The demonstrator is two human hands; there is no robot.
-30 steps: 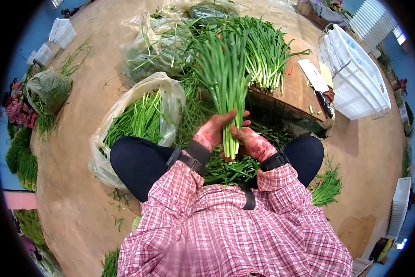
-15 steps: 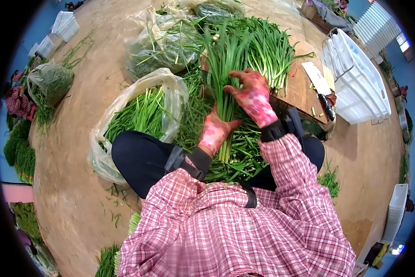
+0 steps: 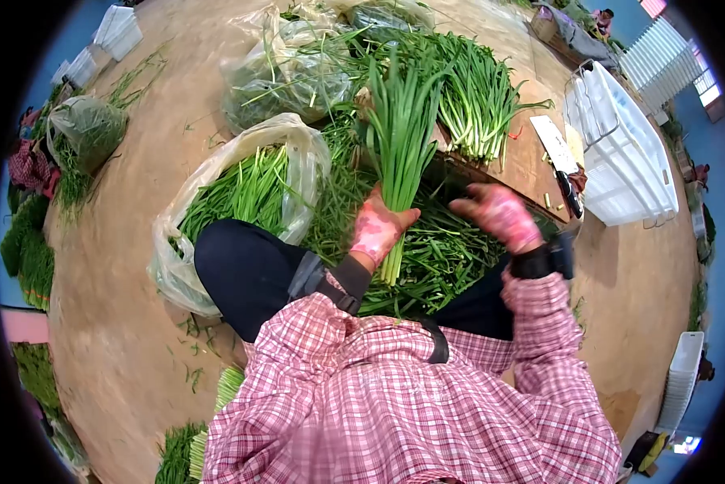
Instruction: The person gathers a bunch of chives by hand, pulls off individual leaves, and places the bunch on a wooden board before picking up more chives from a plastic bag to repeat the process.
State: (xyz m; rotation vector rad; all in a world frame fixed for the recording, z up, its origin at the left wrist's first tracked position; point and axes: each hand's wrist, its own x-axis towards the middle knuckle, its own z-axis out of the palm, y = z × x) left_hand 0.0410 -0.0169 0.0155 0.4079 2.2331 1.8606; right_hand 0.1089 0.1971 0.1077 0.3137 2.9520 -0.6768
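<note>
An upright bunch of long green leafy stalks, like garlic chives point(image 3: 405, 149), is gripped low by my left hand point(image 3: 377, 224) in a pink patterned glove. The pale stalk ends stick out below that hand. My right hand point(image 3: 500, 215), gloved the same way, is apart from the bunch on its right, slightly blurred, with fingers spread and nothing in them. Beneath both hands lies a heap of loose green leaves point(image 3: 447, 258) between my legs. More stalks point(image 3: 479, 113) lie on the wooden board point(image 3: 532, 173) beyond my right hand.
A knife point(image 3: 568, 189) rests on the board's right side beside a white strip. Stacked white crates point(image 3: 625, 153) stand to the right. An open plastic bag point(image 3: 298, 173) of greens sits at my left knee, with fuller bags point(image 3: 286, 89) behind. Another person point(image 3: 32, 169) is at far left.
My right hand has let go of the bunch's upper part and moved right and down. The left hand still holds the bunch in about the same place.
</note>
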